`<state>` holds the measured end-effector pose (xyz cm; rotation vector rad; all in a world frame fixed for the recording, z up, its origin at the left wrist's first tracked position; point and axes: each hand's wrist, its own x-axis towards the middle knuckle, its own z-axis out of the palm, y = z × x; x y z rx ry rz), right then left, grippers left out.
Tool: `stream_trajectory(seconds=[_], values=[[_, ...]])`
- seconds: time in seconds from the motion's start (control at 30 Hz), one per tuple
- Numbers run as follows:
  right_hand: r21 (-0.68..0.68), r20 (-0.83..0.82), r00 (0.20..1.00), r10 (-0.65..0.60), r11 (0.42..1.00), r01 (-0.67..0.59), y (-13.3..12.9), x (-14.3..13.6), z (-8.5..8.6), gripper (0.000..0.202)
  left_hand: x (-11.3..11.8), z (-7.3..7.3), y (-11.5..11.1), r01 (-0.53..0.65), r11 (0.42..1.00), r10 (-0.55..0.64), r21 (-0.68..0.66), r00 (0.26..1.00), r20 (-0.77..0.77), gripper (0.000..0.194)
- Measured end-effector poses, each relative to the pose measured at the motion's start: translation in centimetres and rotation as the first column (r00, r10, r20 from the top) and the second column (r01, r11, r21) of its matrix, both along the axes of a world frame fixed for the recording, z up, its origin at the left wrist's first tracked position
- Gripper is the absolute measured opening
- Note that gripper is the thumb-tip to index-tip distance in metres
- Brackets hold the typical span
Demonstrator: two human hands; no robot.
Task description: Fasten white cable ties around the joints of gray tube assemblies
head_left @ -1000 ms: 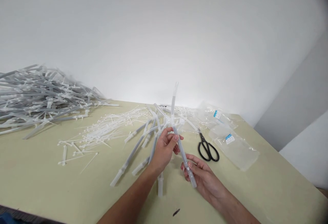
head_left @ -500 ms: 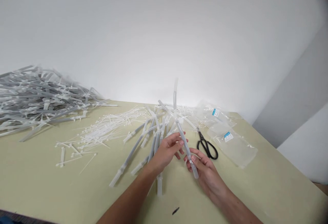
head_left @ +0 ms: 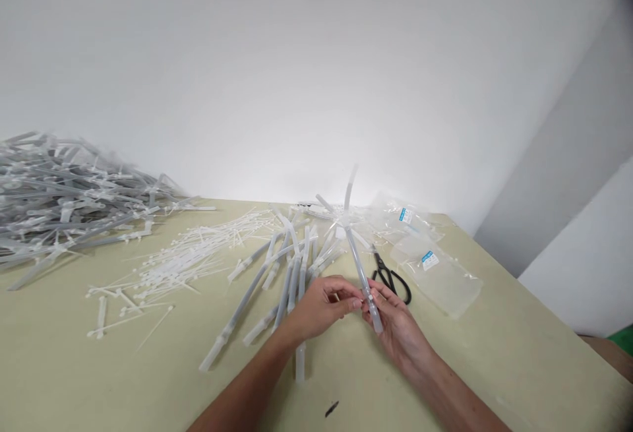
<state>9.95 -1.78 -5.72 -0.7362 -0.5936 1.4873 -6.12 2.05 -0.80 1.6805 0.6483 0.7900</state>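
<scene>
Both hands meet over the pale green worktop (head_left: 494, 353). The right hand (head_left: 395, 326) pinches the lower end of a long translucent plastic tube (head_left: 360, 270), which slants up and away from the fingers and curves at its far tip. The left hand (head_left: 319, 307) has its fingertips closed on the same tube end, touching the right hand's fingers. Just beyond the left hand lies a loose spread of similar translucent tubes (head_left: 284, 274). Beyond the right hand rest black-handled scissors (head_left: 390, 279), with clear plastic bags bearing blue labels (head_left: 435, 270) further right. Left of the left hand lie scattered white cable ties (head_left: 182, 257), and well beyond them a large grey heap of tied tubes (head_left: 64, 201).
</scene>
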Motion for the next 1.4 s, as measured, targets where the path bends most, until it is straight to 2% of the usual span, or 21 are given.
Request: stream_trajectory(seconds=[0.4, 0.97, 1.4], values=[[0.071, 0.149, 0.989, 0.005, 0.997, -0.016, -0.3, -0.3, -0.5, 0.025, 0.4, -0.7, -0.5, -0.059, 0.996, 0.065, 0.06, 0.993, -0.103, 0.02], [0.029, 0.163, 0.986, -0.028, 0.999, 0.023, -0.4, -0.8, -0.1, 0.031, 0.3, -0.4, -0.6, -0.105, 0.988, 0.12, 0.113, 0.984, -0.135, 0.022], [0.037, 0.166, 0.986, -0.03, 0.999, 0.024, -0.4, -0.7, -0.4, 0.032, 0.4, -1.1, -0.4, -0.067, 0.997, 0.07, 0.04, 0.995, -0.068, 0.022]])
